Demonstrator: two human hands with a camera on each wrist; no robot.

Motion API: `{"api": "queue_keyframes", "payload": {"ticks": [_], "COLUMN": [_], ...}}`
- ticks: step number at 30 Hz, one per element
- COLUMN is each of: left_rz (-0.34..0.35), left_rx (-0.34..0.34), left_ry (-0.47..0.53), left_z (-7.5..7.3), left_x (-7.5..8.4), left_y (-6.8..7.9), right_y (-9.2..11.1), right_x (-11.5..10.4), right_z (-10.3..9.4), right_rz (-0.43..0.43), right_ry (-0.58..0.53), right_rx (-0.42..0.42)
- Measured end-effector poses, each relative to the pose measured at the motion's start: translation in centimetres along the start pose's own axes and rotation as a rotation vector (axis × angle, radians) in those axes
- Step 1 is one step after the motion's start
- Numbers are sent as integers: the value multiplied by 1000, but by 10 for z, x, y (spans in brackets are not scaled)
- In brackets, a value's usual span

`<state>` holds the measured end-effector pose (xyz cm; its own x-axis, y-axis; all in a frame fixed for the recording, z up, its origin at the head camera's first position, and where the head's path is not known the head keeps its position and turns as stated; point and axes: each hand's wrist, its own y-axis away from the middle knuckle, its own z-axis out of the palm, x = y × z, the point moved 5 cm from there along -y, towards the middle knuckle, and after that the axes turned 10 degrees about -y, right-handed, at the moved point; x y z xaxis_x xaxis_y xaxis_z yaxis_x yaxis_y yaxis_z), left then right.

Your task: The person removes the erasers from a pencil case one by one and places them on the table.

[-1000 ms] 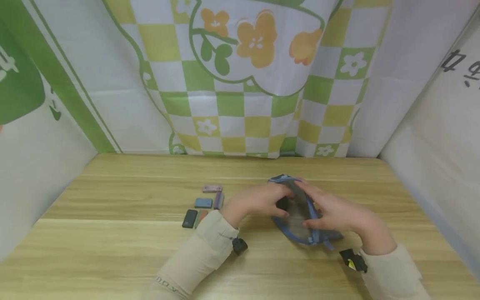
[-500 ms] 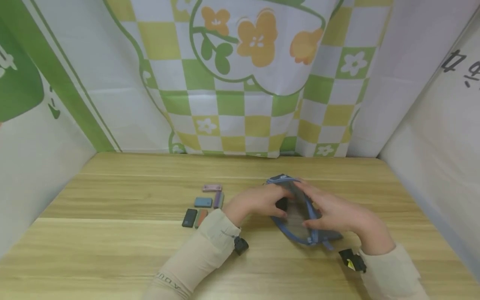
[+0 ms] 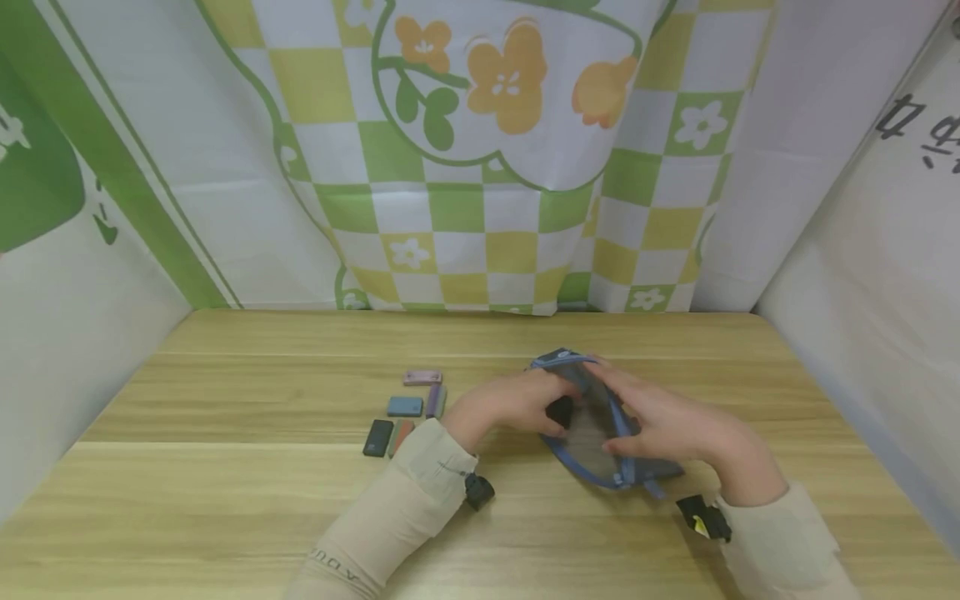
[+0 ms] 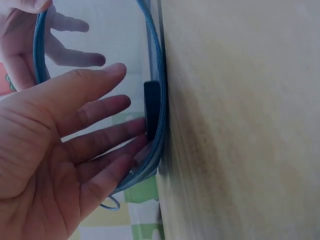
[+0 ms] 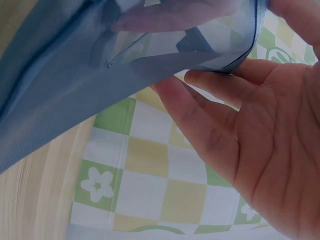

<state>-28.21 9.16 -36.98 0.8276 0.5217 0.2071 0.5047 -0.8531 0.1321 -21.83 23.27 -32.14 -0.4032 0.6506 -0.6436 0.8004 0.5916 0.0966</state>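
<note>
Left hand (image 3: 525, 404) partly inside pouch (image 3: 590, 442), block (image 4: 152, 109) alongside

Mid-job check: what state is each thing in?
Pouch: mouth open
Left hand: partly inside pouch, gripping nothing
Right hand: holding pouch's edge
Dark block: inside pouch
Black block: flat on table
Blue block: flat on table
Pink block: on table
Purple block: on table
Orange block: on table, partly hidden

Sheer, fine-mesh cloth pouch (image 5: 115, 80)
</note>
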Motion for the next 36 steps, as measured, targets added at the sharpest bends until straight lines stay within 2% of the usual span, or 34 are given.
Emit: {"api": "queue_keyframes", "payload": {"ticks": [5,11,17,25,36], "left_rz": [26,41,69,62,69], "left_rx": [-4,-27,-52,-61,-46], "left_ry": [-13,-24,-53,-81,-63], "left_z": [1,2,3,3,2], "left_x": [1,3,11,14,13], "left_y": [0,0,2,4,4], "right_y": [0,0,0,0,0], "right_x": [0,-1,-2,-2,-3], "right_z": [0,0,0,0,1], "right_rz": [14,-9,-18,-20,-29], "right_ry": [-5,15,24,33,38], "right_rx": [-7,0,2,3,13]}}
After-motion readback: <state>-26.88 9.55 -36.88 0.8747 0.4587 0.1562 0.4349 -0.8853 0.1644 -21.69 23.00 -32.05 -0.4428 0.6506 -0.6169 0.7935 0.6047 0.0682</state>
